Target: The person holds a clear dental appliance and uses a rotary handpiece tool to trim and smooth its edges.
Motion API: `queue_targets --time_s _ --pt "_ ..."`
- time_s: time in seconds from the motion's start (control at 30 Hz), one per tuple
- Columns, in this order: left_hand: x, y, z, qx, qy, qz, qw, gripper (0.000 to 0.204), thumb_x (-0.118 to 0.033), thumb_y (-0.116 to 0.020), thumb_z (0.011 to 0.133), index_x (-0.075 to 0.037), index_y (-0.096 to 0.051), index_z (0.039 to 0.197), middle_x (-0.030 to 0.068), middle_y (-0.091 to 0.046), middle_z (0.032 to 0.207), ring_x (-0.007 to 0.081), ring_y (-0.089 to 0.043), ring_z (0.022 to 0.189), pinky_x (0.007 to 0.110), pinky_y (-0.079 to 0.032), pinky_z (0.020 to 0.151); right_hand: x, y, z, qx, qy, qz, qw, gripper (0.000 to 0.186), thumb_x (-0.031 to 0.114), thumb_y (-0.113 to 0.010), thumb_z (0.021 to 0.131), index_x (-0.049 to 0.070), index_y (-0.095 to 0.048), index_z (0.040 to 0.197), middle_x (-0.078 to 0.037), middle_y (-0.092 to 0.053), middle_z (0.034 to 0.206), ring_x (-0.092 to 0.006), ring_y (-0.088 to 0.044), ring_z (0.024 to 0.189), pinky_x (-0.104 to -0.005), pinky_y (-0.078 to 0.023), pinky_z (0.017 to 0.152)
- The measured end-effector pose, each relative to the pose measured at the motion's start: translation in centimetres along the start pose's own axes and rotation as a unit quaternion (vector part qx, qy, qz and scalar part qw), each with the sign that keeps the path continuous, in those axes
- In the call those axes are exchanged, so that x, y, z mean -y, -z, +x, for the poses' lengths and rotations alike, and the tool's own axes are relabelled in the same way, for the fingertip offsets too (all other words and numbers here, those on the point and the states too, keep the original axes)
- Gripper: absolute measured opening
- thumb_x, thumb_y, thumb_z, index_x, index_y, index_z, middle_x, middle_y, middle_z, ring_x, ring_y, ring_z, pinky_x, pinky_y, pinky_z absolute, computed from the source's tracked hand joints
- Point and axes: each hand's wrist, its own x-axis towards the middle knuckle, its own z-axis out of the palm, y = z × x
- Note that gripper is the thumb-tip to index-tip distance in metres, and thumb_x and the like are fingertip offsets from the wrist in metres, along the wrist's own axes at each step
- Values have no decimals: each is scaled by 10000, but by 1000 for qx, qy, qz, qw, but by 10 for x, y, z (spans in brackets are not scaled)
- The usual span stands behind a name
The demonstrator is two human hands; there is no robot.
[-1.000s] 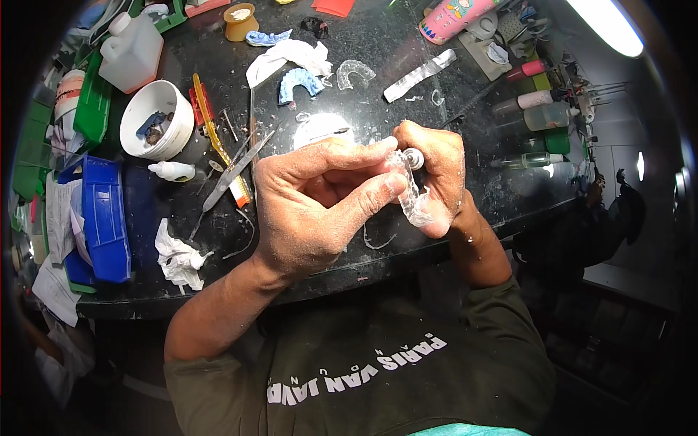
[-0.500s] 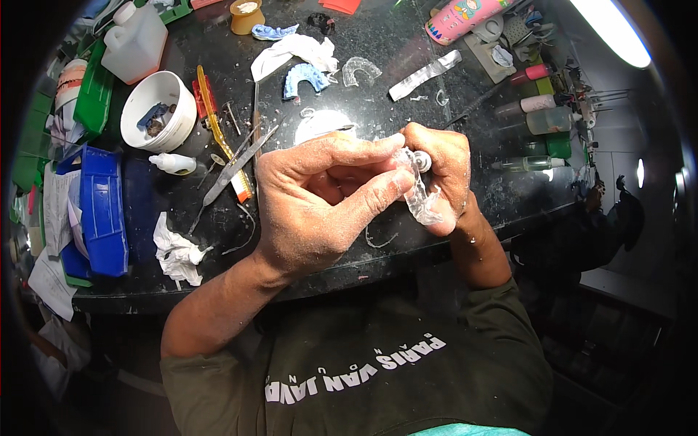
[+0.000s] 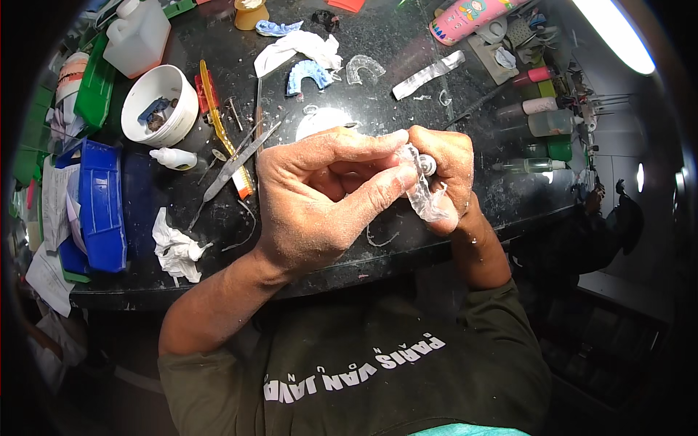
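Bench [image 3: 385, 109]: black, strewn with pale dust and shavings.
Near left: crumpled white tissue [image 3: 177, 251], with a blue bin [image 3: 107, 211] left of it.
Left hand [image 3: 309, 192]: thumb and forefinger pinching the clear piece's far end.
Right hand [image 3: 451, 171]: curled around a round silvery part [image 3: 427, 165], thumb against the piece.
Clear piece [image 3: 419, 192]: glossy, see-through, curved and ridged, between both hands above the bench.
Far left: white tub [image 3: 172, 135].
Far centre: blue arch [image 3: 309, 73], clear arch [image 3: 358, 67].
Far right: bright lamp [image 3: 616, 35].
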Motion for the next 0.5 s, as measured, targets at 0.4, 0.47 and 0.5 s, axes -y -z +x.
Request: queue_targets --time_s 0.4,0.47,0.5 --pt "3 2 2 -10 -24 12 1000 276 112 -681 805 51 -659 1074 130 -674 925 162 -677 877 279 -555 790 -3 -1 -1 -33 -21 41 998 812 857 -541 688 46 -500 702 -35 -425 553 -138 -449 468 -285 -368 447" --pt "2 3 2 0 -60 53 997 268 122 -678 803 55 -657 1062 137 -672 930 171 -679 884 289 -564 798 1 -2 1 -40 -41 28 998 809 856 -559 671 52 -472 694 -27 -409 549 -125 -415 471 -279 -354 445" --pt "2 3 2 -1 -59 53 997 268 122 -678 803 55 -657 1062 137 -672 930 171 -679 884 289 -564 798 -1 -1 2 -33 -38 28 998 816 862 -552 670 51 -464 695 -25 -403 551 -127 -407 473 -281 -348 444"
